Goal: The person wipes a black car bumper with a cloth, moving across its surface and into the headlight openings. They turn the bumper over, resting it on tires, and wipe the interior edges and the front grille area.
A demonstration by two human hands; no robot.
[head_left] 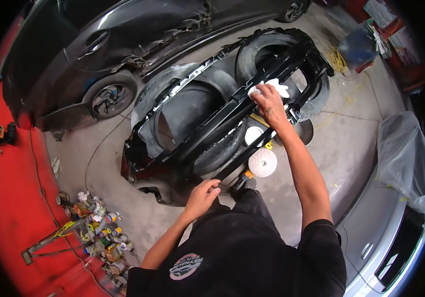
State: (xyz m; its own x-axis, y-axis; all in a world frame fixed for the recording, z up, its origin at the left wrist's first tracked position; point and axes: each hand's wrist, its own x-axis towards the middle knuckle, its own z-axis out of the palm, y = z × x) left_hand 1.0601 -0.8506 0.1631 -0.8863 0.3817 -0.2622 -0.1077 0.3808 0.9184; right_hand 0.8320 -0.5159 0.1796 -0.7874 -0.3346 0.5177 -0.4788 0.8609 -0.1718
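Note:
A black car bumper (212,123) lies across several tires in front of me. My right hand (270,105) presses a white cloth (278,89) onto the upper right part of the bumper, its fingers bent over the cloth. My left hand (203,197) is lower down, beside the near edge of the bumper, with fingers loosely together; whether it touches the bumper or holds anything cannot be made out. Between my hands, just below the bumper, is a polisher with a round white pad (262,163). A white round lid or container (254,136) shows behind the bumper's bar.
A dark car with a damaged side (138,44) stands at the upper left. Cans and bottles (104,232) crowd the lower left floor. A silver car (371,237) with plastic sheeting (404,158) is at right. Yellow cord (337,60) lies at the upper right.

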